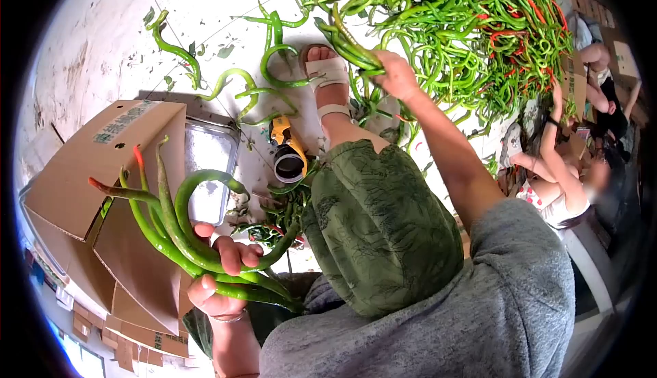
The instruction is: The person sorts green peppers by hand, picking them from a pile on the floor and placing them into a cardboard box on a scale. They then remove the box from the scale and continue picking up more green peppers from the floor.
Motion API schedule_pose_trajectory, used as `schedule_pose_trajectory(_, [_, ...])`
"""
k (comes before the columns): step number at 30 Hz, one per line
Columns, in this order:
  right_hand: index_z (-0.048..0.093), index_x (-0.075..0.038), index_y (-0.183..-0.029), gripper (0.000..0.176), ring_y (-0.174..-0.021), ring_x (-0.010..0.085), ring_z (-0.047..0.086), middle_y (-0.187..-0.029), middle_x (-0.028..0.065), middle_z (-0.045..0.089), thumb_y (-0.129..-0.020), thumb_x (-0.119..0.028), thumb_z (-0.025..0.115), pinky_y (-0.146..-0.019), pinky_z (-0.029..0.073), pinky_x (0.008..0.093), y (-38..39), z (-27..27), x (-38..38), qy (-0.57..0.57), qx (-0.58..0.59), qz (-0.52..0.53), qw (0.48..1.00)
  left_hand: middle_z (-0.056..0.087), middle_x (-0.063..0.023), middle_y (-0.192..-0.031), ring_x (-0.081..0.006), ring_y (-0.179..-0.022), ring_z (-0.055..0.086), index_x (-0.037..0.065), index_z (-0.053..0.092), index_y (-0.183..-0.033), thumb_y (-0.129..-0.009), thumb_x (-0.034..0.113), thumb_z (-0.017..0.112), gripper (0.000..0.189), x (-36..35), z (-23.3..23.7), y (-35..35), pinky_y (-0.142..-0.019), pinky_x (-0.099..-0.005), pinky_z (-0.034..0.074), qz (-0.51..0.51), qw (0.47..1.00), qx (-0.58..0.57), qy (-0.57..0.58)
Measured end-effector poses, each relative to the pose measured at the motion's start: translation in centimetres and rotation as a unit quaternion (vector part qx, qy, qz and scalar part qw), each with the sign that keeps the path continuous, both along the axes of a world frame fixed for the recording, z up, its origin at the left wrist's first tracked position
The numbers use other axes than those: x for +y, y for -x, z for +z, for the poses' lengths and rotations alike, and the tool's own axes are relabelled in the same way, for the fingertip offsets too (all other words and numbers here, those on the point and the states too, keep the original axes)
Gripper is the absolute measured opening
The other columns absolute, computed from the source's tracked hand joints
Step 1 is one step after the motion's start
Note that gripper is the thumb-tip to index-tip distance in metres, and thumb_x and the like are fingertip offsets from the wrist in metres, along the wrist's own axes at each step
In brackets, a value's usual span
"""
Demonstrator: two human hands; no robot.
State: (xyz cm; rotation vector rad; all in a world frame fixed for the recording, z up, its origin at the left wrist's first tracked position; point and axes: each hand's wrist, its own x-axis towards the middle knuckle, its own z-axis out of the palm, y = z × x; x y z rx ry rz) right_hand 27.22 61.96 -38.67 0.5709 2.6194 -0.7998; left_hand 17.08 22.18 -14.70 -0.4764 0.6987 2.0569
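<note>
My left hand, low and left of centre, is closed round a bunch of long green peppers, some with reddish tips, beside an open cardboard box. Stretched forward, my right hand is closed on a few green peppers at the edge of a large pile of green peppers with some red ones mixed in. Single curved peppers lie loose on the pale floor, along with bits of leaf.
A yellow and black roll-shaped object stands near my sandalled foot. Behind the box is a metal-rimmed tray. At the right, another person sits and reaches to the pile, with someone else beyond. More cardboard lies lower left.
</note>
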Motion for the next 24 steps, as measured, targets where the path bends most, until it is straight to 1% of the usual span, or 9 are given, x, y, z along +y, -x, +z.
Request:
schedule_pose_trajectory(5, [0.053,-0.011,-0.115,0.053,-0.093,0.0348,0.053,-0.098,0.0135,0.06,-0.066,-0.017,0.071,-0.083,0.043,0.0409,0.6,-2.9,-3.8,-0.139,-0.001,0.006,0.99,0.051,-0.0037,-0.082,-0.0244,-0.091,0.055,0.01,0.034,-0.133,-0.079,0.018,0.061,0.061,0.2,0.0,0.1,-0.094,-0.0462,0.038,0.002,1.0,0.009,-0.001])
schedule_pose_trajectory(8, [0.056,-0.01,-0.113,0.051,-0.088,0.0321,0.057,-0.094,0.0136,0.063,-0.065,-0.016,0.07,-0.081,0.045,0.0381,1.6,-3.1,-2.7,-0.077,-0.096,0.007,0.992,0.052,-0.0045,-0.081,-0.0252,-0.088,0.056,0.01,0.034,-0.133,-0.079,0.018,0.062,0.061,0.3,0.4,0.1,-0.093,-0.046,0.038,0.002,1.0,0.008,0.0])
schedule_pose_trajectory(11, [0.059,-0.008,-0.112,0.049,-0.086,0.0257,0.06,-0.094,0.013,0.065,-0.064,-0.014,0.069,-0.08,0.046,0.0329,1.1,-2.4,0.1,0.089,-0.095,-0.095,0.987,0.053,-0.0056,-0.077,-0.0264,-0.084,0.058,0.01,0.034,-0.132,-0.077,0.016,0.063,0.062,-0.1,1.5,0.1,-0.091,-0.0457,0.038,-0.019,0.999,0.031,-0.016])
schedule_pose_trajectory(12, [0.05,-0.009,-0.126,0.066,-0.107,0.0306,0.053,-0.104,0.0158,0.062,-0.065,-0.022,0.071,-0.095,0.04,0.0334,0.9,-1.9,1.1,0.124,-0.125,-0.1,0.979,0.054,-0.0072,-0.073,-0.0284,-0.08,0.06,0.009,0.035,-0.131,-0.075,0.013,0.064,0.063,0.0,2.4,0.2,-0.09,-0.0447,0.039,-0.029,0.998,0.053,-0.027])
schedule_pose_trajectory(16, [0.057,0.0,-0.112,0.051,-0.089,0.0185,0.059,-0.095,0.0096,0.064,-0.065,-0.013,0.073,-0.086,0.043,0.0276,2.9,11.2,1.3,0.351,-0.057,-0.14,0.924,0.058,-0.0053,-0.059,-0.0273,-0.059,0.06,0.008,0.043,-0.125,-0.068,0.015,0.067,0.062,-1.2,6.0,0.4,-0.083,-0.0423,0.043,-0.063,0.977,0.188,-0.073])
schedule_pose_trajectory(19, [0.058,0.0,-0.107,0.042,-0.08,0.0152,0.061,-0.095,0.0091,0.064,-0.067,-0.008,0.07,-0.078,0.048,0.0277,3.2,17.7,1.4,0.512,0.026,-0.176,0.841,0.061,-0.002,-0.063,-0.0191,-0.051,0.057,0.008,0.043,-0.125,-0.075,0.017,0.064,0.055,-2.8,8.3,1.8,-0.072,-0.0355,0.041,-0.089,0.899,0.359,-0.233])
schedule_pose_trajectory(21, [0.057,0.0,-0.109,0.048,-0.085,0.0166,0.059,-0.094,0.007,0.062,-0.064,-0.011,0.07,-0.081,0.046,0.0292,4.4,21.7,0.3,0.553,0.096,-0.162,0.811,0.059,0.0007,-0.061,-0.0133,-0.047,0.053,0.007,0.043,-0.122,-0.084,0.015,0.059,0.042,-5.0,11.9,2.2,-0.065,-0.0321,0.038,-0.04,0.874,0.437,-0.21])
schedule_pose_trajectory(22, [0.056,0.001,-0.11,0.051,-0.086,0.0179,0.059,-0.095,0.0082,0.062,-0.063,-0.013,0.07,-0.081,0.046,0.0302,5.0,22.8,0.1,0.533,0.119,-0.131,0.827,0.058,0.0018,-0.061,-0.0106,-0.046,0.051,0.008,0.042,-0.12,-0.087,0.014,0.058,0.037,-6.4,13.5,2.3,-0.063,-0.0305,0.036,-0.01,0.86,0.474,-0.19])
schedule_pose_trajectory(24, [0.055,0.003,-0.111,0.053,-0.086,0.0185,0.059,-0.095,0.0089,0.062,-0.063,-0.013,0.07,-0.082,0.046,0.0307,7.0,25.9,-1.3,0.529,0.165,-0.104,0.826,0.055,0.002,-0.062,-0.0107,-0.05,0.049,0.005,0.041,-0.121,-0.081,0.01,0.062,0.046,-9.3,16.0,1.3,-0.068,-0.0305,0.037,0.152,0.839,0.511,-0.11])
